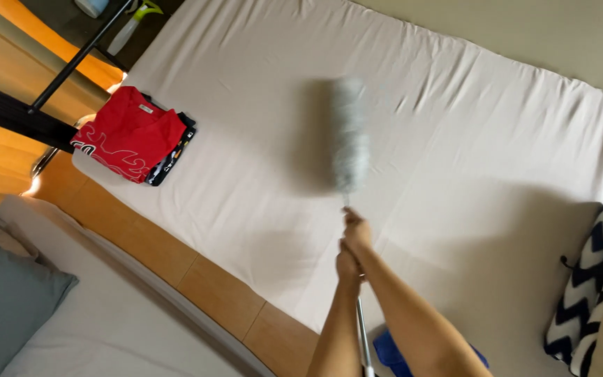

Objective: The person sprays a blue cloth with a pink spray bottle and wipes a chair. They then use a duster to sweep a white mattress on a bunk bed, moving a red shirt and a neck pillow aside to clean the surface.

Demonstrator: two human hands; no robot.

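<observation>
2 hands grip 1 long thin silver-handled duster (350,136) with a fluffy grey head, blurred, held over the white-sheeted mattress (455,126). The right hand (357,229) is closed round the pole higher up, the left hand (347,267) wrapped just below it, touching. 1 folded red printed shirt (130,134) lies on 1 dark folded garment (174,155) near the mattress edge. 1 black-and-white zigzag cushion (591,286) sits at right, 1 grey pillow (5,300) at left.
</observation>
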